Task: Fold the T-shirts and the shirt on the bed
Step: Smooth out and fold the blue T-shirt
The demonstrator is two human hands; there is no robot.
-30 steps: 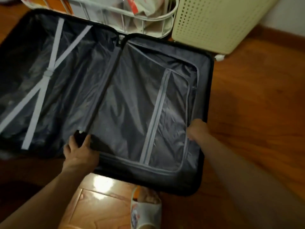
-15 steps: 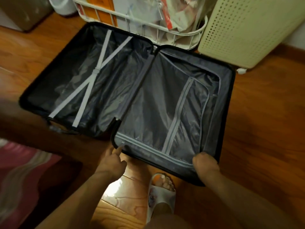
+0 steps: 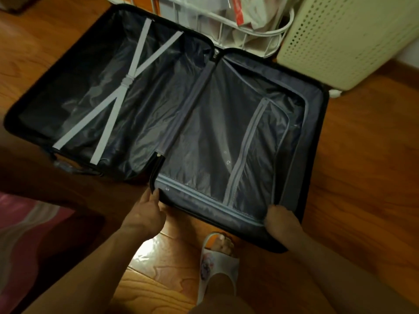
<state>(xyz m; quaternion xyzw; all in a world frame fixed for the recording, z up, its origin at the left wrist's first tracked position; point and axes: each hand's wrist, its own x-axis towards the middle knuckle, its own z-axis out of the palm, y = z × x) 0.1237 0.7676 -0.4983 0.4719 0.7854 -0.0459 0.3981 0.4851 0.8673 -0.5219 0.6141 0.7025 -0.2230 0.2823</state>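
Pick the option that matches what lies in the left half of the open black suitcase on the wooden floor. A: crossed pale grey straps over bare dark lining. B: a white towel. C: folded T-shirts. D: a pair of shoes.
A: in the open black suitcase, only the crossed pale grey straps lie over dark lining; no clothing shows.

left grip (image 3: 145, 214) curled, right grip (image 3: 281, 219) clasping
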